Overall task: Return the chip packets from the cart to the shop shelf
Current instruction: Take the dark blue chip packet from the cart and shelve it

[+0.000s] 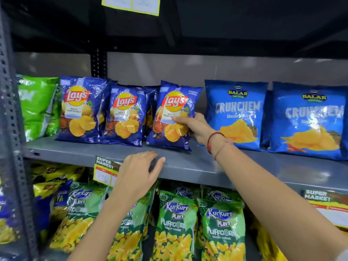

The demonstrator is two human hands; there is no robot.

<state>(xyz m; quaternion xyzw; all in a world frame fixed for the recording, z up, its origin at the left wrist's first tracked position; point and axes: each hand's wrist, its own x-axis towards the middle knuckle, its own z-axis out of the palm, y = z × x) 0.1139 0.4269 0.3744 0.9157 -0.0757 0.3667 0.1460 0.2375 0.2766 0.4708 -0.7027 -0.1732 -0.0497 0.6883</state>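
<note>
Blue Lay's packet [173, 114] stands on the grey shelf [90, 150], its right edge gripped by the right hand [195, 127]; the left hand [138, 172], fingers spread and empty, hovers just below it

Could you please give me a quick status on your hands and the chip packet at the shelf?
Right hand gripping blue Lay's packet, upright on grey shelf. Left hand open, empty, at shelf edge. Balaji packet close alongside.

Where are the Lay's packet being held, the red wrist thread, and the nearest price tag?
Held Lay's packet [174, 113], head view: front, logo area.
Red wrist thread [211, 140], head view: strand across right wrist.
Price tag [104, 171], head view: white panel.
</note>
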